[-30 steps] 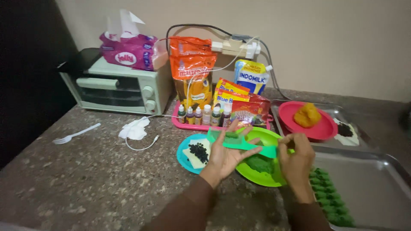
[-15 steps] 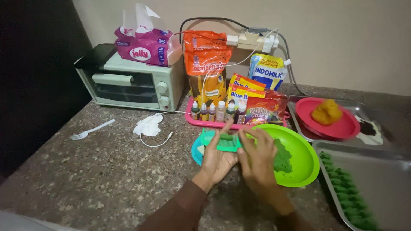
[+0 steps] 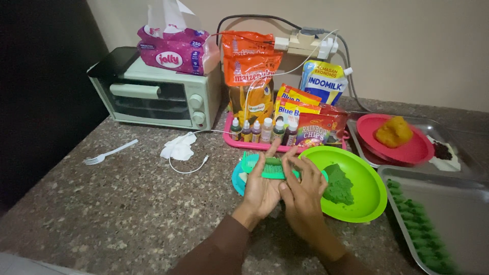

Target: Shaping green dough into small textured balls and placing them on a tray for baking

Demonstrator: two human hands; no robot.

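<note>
- Working over a speckled stone counter (image 3: 117, 203), with a pale green toaster oven (image 3: 153, 97) standing at the back.
- Sitting at the right edge: a steel tray (image 3: 458, 203) already carrying rows of small green shaped pieces (image 3: 420, 226).
- Lying just right of the hands: a bright green plate (image 3: 374, 203) holding a lump of green dough (image 3: 337, 183).
- Spreading the left hand (image 3: 260, 191) open, palm up, and propping a green comb (image 3: 267, 167) across its fingers, above a small blue plate (image 3: 237, 182).
- Curling the right hand (image 3: 303, 196) over the comb's right end, fingers bent and pressing down onto the teeth.
- Possibly pressing a bit of dough between the right fingers and the comb; hidden under the fingers, so not telling for sure.
- Judging by the ridged pieces on the tray: shaping one piece against the comb, midway through a batch.
- Calling next for a gentle roll off the teeth, keeping the comb steady on the left palm and avoiding squashing the ridges.
</note>
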